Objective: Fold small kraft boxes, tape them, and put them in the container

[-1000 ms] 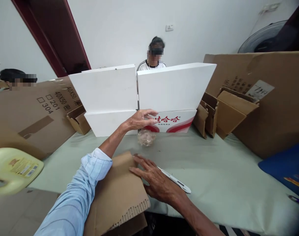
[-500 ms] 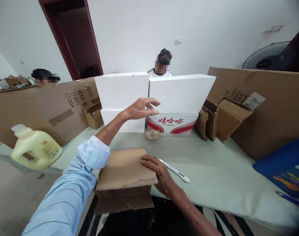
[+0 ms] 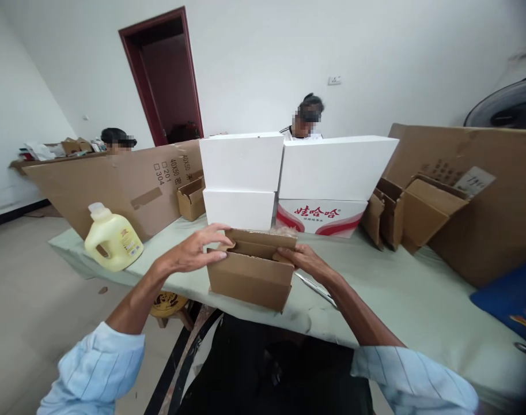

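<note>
Head cam: small brown open-topped cardboard box (image 3: 249,282) is sitting upright near the front edge of the pale green cloth-covered table (image 3: 401,300); left hand (image 3: 196,249)'s pinching its left end, right hand (image 3: 308,260)'s pinching the right.

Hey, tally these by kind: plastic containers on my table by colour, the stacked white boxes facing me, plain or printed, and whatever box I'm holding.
Plain white box: 3
Red-printed white box: 1
Yellow jug: 1
Blue container, partly cut off: 1
Held brown cardboard box: 1
Total: 7
</note>
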{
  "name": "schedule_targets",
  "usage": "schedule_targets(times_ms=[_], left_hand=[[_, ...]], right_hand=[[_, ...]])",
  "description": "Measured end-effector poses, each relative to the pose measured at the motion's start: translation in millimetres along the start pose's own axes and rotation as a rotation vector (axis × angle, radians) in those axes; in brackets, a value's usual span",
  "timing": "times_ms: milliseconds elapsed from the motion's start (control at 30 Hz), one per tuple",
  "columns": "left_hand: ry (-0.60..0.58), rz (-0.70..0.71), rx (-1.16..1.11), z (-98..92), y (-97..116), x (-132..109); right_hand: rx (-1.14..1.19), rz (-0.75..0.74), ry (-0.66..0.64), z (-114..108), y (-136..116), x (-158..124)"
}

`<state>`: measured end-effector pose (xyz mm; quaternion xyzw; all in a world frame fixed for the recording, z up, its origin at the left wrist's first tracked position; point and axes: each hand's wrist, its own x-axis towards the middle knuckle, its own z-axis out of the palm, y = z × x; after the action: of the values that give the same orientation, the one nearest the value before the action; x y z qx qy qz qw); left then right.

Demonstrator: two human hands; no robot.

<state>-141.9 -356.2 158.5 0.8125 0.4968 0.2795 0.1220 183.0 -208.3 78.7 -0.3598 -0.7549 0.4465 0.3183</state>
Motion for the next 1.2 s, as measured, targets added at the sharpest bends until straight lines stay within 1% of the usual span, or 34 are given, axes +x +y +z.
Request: schedule_targets(times_ms=[100,167,233,300,333,367,400,433,500,533,567,600,667,733,800,867,933,1000,1067,1133,1200], left_hand=[[-0.075,-0.050,0.081,22.6,-10,-7],[-0.106,-0.029,0.094,29.3,-15,-6],[-0.112,0.020,0.115,31.5,-15,-7],[-0.092,0.054,0.159,32.4,-13,-12],[-0.084,0.063,0.181,33.1,-12,-14],[-0.085,0.070,0.198,34.1,-10,-16],[-0.097,0.080,0.209,35.4,-9,-18],[-0.117,0.094,0.215,36.7,-7,-18],[-0.179,0.131,0.233,39.1,-4,-14],[-0.216,0.145,0.254,39.8,-2,-10],[-0.257,0.153,0.288,39.8,1,-7],[-0.297,0.154,0.334,39.0,3,-3],[-0.355,0.150,0.444,35.1,6,4],[-0.364,0.166,0.537,28.8,6,6],[-0.323,0.177,0.590,21.9,3,2],[-0.250,0.167,0.583,16.9,-6,-5],[-0.158,0.148,0.519,15.9,-17,-15],[-0.041,0.140,0.407,19.9,-31,-26],[0.104,0.128,0.249,28.9,-47,-35],[0.227,0.092,0.047,41.6,-63,-41],[0.277,0.029,-0.147,55.3,-79,-45]], right_hand=[[-0.078,0.052,-0.085,-3,-10,10],[-0.130,0.048,-0.039,-6,-19,10],[-0.242,0.037,0.076,-8,-31,0],[-0.463,0.009,0.251,-7,-44,-17],[-0.584,-0.025,0.327,-4,-52,-27],[-0.688,-0.084,0.365,1,-61,-37],[-0.756,-0.167,0.345,7,-69,-45],[-0.779,-0.266,0.266,13,-77,-51],[-0.765,-0.452,0.026,28,-90,-55],[-0.762,-0.497,-0.095,34,-94,-54],[-0.777,-0.496,-0.192,39,-97,-51],[-0.811,-0.467,-0.254,43,-99,-47],[-0.910,-0.415,-0.305,44,-99,-40],[-1.019,-0.469,-0.311,38,-98,-36],[-1.087,-0.583,-0.284,26,-94,-37],[-1.077,-0.642,-0.204,10,-85,-43],[-0.973,-0.644,-0.073,-4,-67,-52],[-0.821,-0.619,0.082,-13,-43,-61],[-0.676,-0.584,0.208,-13,-17,-67],[-0.561,-0.547,0.281,-6,4,-69],[-0.463,-0.516,0.315,5,18,-67]])
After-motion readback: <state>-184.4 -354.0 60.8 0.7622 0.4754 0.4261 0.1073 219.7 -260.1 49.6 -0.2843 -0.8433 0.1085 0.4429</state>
